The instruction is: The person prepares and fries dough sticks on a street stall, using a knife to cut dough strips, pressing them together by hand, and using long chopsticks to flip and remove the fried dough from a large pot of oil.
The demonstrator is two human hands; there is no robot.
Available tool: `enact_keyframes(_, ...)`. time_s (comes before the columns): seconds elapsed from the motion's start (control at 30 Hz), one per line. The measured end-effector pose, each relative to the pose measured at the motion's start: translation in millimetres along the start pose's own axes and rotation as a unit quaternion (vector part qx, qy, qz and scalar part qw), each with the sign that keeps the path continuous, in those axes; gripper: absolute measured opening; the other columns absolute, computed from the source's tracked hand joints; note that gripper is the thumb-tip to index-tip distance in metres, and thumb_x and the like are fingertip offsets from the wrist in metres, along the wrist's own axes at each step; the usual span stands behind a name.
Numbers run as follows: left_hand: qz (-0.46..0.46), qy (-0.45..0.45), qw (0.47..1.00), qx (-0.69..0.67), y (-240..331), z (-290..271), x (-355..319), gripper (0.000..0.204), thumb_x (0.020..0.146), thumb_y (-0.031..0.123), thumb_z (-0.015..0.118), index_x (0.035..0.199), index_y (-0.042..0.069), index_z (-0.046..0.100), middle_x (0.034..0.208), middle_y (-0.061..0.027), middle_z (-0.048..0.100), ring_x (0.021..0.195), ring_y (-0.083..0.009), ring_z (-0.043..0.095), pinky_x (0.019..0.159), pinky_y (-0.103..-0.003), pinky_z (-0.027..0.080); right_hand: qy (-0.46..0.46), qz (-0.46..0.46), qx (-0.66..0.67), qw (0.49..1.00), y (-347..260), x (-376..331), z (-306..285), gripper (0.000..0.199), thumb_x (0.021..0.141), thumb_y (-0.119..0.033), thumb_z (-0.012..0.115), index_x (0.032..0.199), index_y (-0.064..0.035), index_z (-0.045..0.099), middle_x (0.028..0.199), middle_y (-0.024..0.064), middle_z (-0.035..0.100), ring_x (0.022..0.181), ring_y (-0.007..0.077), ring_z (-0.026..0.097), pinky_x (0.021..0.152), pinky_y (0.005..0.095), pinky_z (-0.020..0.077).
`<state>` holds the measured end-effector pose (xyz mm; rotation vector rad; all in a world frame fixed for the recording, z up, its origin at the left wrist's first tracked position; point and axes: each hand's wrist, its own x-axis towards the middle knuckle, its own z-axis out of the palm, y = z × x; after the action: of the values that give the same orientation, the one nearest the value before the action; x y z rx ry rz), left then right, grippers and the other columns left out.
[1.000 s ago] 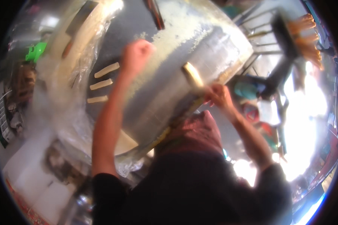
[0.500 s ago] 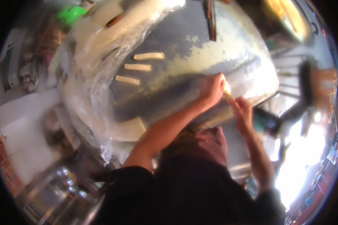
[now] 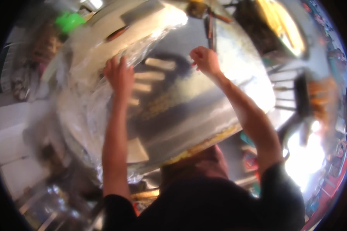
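Observation:
My left hand (image 3: 120, 75) is over the edge of crumpled clear plastic (image 3: 92, 96), fingers spread and holding nothing; whether it touches the plastic I cannot tell. My right hand (image 3: 205, 61) hovers over the grey metal worktop (image 3: 181, 111), its fingers loosely bent and somewhat blurred, with nothing visible in them. Between the hands, several pale dough strips lie in a row. The farthest dough strip (image 3: 160, 63) is nearest my right hand; the nearest ones are partly behind my left wrist. A flat piece of dough (image 3: 137, 151) rests by the worktop's near left edge.
On the plastic lies a cleaver-like tool with a grey blade (image 3: 142, 10) and brown handle (image 3: 117, 34). Dark, thin utensils (image 3: 210, 29) lie beyond my right hand. A round pan with yellowish contents (image 3: 279, 23) stands at the far right, near a metal rack (image 3: 285, 88).
Both hands have come apart from the dough piece they held at the near right and moved to the far side. One more dough strip now lies in the row.

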<state>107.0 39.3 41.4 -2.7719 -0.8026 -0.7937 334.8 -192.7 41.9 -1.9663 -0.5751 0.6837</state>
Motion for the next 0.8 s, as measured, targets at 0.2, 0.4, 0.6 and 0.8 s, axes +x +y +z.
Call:
enact_keyframes(0.2,0.033,-0.173,0.984,0.02,-42,39,-5,0.02,0.088,0.017,0.069,0.107,0.01,0.064,0.097,-0.0128,0.067,0.087,-0.0369,0.068,0.073,-0.051,0.055,0.107,-0.298,-0.4,0.86,70,33,-89,0.015,0.099,-0.02,0.063,0.11,-0.0144,0.072,0.112,0.0102,0.065,0.094,0.0294,0.069,0.078,0.0404,0.059)
enact_keyframes(0.4,-0.038,-0.155,0.987,-0.004,15,-41,52,0.012,0.095,0.013,0.059,0.106,0.008,0.063,0.084,-0.016,0.069,0.078,-0.0382,0.068,0.067,-0.05,0.055,-0.006,-0.365,-0.478,0.799,99,76,-112,0.023,0.1,-0.022,0.06,0.12,-0.0127,0.054,0.108,0.0107,0.062,0.095,0.0323,0.066,0.079,0.0427,0.058)
enact_keyframes(0.6,0.012,-0.076,0.995,-0.061,133,-65,18,0.028,0.089,0.006,0.064,0.117,0.002,0.064,0.08,-0.0124,0.065,0.071,-0.0261,0.065,0.06,-0.043,0.05,-0.069,-0.494,-0.545,0.674,61,64,-134,0.012,0.086,-0.018,0.067,0.096,-0.0129,0.063,0.116,0.0046,0.057,0.11,0.0237,0.061,0.08,0.0365,0.0581)
enact_keyframes(0.8,0.112,-0.137,0.97,-0.167,226,-66,-139,0.038,0.088,0.021,0.071,0.122,0.006,0.062,0.108,-0.0151,0.066,0.095,-0.0345,0.063,0.079,-0.049,0.051,0.072,-0.366,-0.275,0.886,-4,5,-170,0.015,0.099,-0.011,0.064,0.113,-0.0078,0.067,0.111,0.0089,0.065,0.086,0.0191,0.069,0.078,0.0349,0.0569)
